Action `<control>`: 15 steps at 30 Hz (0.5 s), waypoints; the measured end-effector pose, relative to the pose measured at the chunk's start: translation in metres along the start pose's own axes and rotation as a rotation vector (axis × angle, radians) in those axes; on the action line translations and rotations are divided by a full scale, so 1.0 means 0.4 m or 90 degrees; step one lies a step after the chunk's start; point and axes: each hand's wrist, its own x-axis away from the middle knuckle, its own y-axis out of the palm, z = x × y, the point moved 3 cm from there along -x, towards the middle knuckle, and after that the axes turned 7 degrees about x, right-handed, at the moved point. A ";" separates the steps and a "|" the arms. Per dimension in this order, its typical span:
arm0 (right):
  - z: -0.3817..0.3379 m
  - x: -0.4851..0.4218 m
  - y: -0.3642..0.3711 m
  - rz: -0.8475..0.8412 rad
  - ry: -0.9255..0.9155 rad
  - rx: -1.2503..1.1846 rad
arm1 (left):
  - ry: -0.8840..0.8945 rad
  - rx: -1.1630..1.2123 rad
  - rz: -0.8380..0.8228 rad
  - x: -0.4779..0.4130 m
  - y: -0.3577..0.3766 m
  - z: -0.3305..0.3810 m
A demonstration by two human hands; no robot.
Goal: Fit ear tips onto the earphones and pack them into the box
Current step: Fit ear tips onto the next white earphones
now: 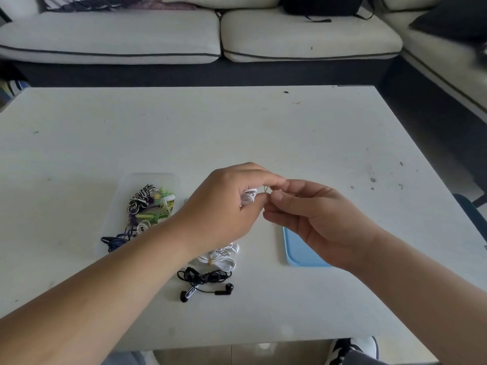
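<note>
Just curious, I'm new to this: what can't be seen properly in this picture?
Head view:
- White earphones in the left hand: mostly hidden inside its grip.
- What the right hand pinches: too small, and covered by that grip.
- Blue lid: partly behind the right hand.

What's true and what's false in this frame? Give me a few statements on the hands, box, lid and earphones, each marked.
1. The left hand holds a coiled white earphone. True.
2. The clear box has nothing in it. False: coloured earphones lie inside.
3. The black earphones lie on the table, outside the box. True.
4. The blue lid is fitted on the box. False: it lies on the table apart from the box, partly hidden by the right hand.
5. The right hand rests flat on the table. False: it is raised, fingertips meeting the left hand's at the earphone.
</note>
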 end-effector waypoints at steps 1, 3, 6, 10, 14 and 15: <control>0.002 0.001 -0.001 0.002 0.003 0.011 | 0.004 -0.001 0.006 -0.001 0.001 -0.005; 0.000 0.003 -0.001 0.010 0.007 0.021 | 0.011 -0.003 0.017 -0.002 0.001 -0.013; -0.002 0.002 -0.003 0.037 0.009 -0.007 | 0.014 -0.017 0.015 -0.003 -0.004 -0.017; -0.006 0.004 -0.003 0.009 -0.004 0.009 | -0.013 0.021 -0.006 0.000 -0.007 -0.007; -0.013 0.009 -0.002 -0.019 -0.007 0.009 | -0.082 0.071 0.022 0.001 -0.013 -0.001; -0.014 0.011 0.000 -0.015 -0.017 0.023 | -0.106 0.089 0.035 0.001 -0.013 -0.002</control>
